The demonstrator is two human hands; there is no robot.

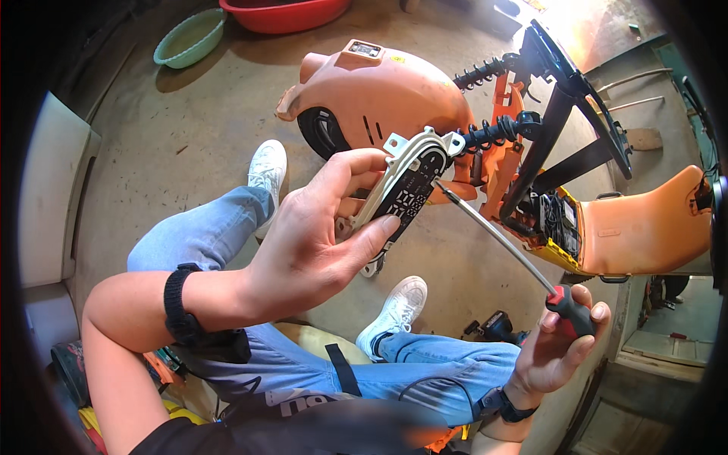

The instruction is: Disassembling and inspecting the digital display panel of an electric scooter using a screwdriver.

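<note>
My left hand (pixel 299 239) grips a digital display panel (pixel 415 188) in a pale plastic housing. Its thumb presses on the dark face, and the fingers wrap behind the housing. The panel is tilted, with a mounting tab at its upper end. My right hand (pixel 561 360) holds a screwdriver (pixel 502 241) by its red and black handle. The long shaft slants up to the left. Its dark tip is at the right edge of the panel; I cannot tell whether it touches. Behind the panel lies an orange scooter body (pixel 387 95) with a black wheel.
Black coil-spring shocks (pixel 481 138) and a black tubular frame (pixel 546 136) join the scooter's parts. An orange seat (pixel 644 227) adjoins a compartment of cables. A cordless drill (pixel 498 326) lies near my right knee. Green (pixel 189 42) and red basins (pixel 284 17) stand at the back left.
</note>
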